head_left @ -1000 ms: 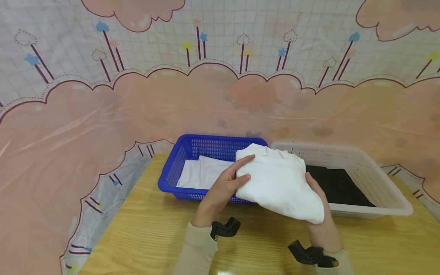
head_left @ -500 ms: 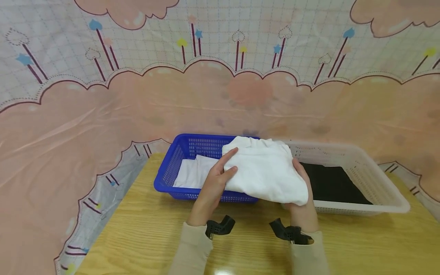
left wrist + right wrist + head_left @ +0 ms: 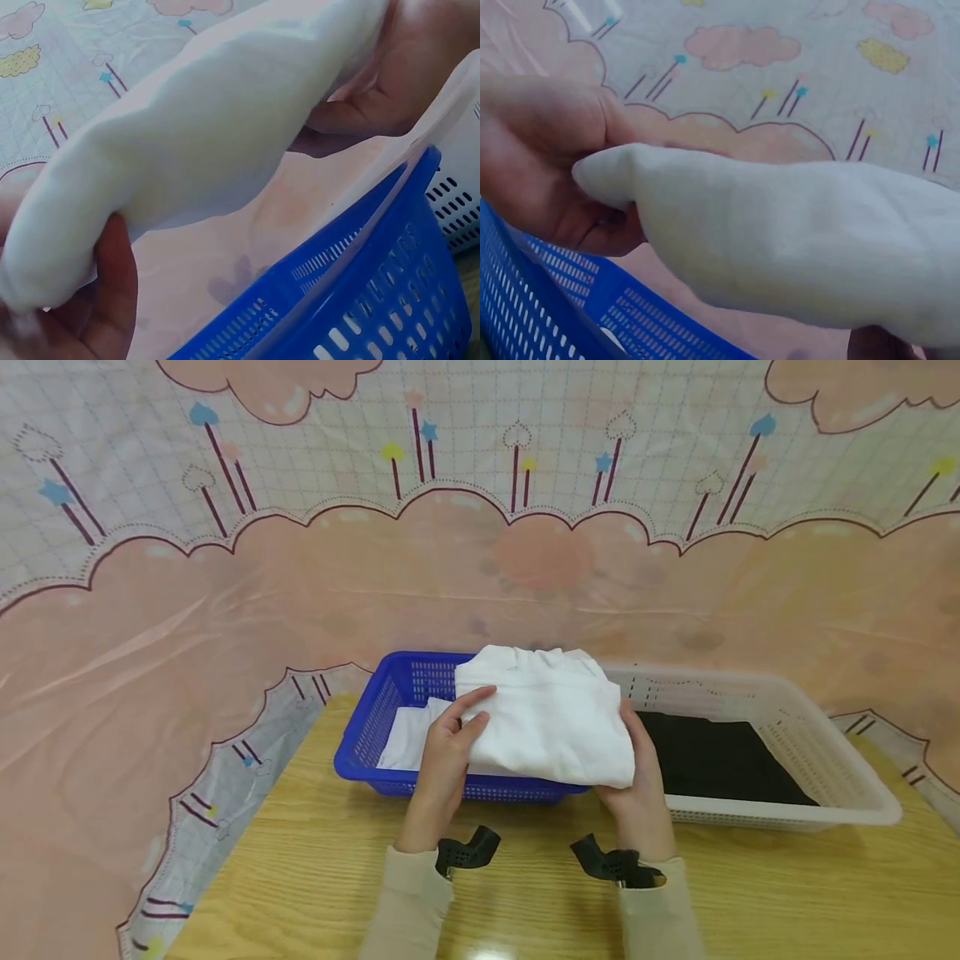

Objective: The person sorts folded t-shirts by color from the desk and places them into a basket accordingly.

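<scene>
A folded white garment (image 3: 547,718) is held up in both hands, above the front of the blue basket (image 3: 465,787). My left hand (image 3: 444,760) grips its left edge, with thumb and index finger on the near face. The right hand (image 3: 639,793) holds the right edge, most of its fingers hidden behind the fabric. Seen from the left wrist, the garment (image 3: 187,135) bulges thickly between the hands, over the blue rim. In the right wrist view the left hand (image 3: 562,165) pinches one end. Another white folded cloth (image 3: 405,735) lies inside the blue basket.
To the right of the blue basket stands a white basket (image 3: 847,777) with a folded black cloth (image 3: 720,760) in it. Both are on a wooden table (image 3: 300,877). A patterned curtain (image 3: 375,585) hangs close behind them.
Both hands have carried the white garment left, from between the baskets to over the blue basket. The garment has become more level. The baskets stand where they were.
</scene>
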`<state>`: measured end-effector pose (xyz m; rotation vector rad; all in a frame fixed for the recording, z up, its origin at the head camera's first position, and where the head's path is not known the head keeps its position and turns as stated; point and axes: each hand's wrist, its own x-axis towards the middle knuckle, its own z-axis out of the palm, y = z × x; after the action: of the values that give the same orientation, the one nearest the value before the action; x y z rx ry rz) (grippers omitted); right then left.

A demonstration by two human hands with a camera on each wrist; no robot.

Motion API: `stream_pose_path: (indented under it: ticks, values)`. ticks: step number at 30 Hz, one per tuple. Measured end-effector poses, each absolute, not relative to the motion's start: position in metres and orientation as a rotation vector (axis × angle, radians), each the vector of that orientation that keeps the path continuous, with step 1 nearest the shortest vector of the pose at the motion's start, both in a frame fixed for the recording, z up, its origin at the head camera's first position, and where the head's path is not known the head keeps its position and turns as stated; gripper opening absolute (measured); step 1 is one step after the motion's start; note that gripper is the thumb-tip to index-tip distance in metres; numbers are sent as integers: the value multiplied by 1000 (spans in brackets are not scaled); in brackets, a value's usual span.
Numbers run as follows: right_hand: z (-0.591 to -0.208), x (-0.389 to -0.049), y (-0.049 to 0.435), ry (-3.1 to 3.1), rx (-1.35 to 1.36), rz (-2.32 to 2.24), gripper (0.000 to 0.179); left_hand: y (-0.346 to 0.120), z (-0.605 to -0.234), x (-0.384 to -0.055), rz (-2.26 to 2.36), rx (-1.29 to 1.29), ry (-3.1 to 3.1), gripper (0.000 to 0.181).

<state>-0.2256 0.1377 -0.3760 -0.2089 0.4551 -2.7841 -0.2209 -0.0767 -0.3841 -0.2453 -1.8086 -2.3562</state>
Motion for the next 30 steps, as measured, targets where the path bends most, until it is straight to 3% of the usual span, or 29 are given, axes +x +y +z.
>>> stream_pose_path:
  ticks: [12,18,23,30]
  values:
    - [-386,-232,118,609,-542,-2814,37,-87,-381,-224,-2455,-124,-1541,27]
    - [-387,-233,111,816,-447,-2854,29,-89,-380,-224,-2452,-59,-1478,28]
    - [-392,-233,111,958,-453,-2808,43,-92,-381,-223,-2440,-24,-1420,29]
    - [-391,-231,108,1333,-638,-2654,48,-99,-381,-221,-2409,2,-1408,29]
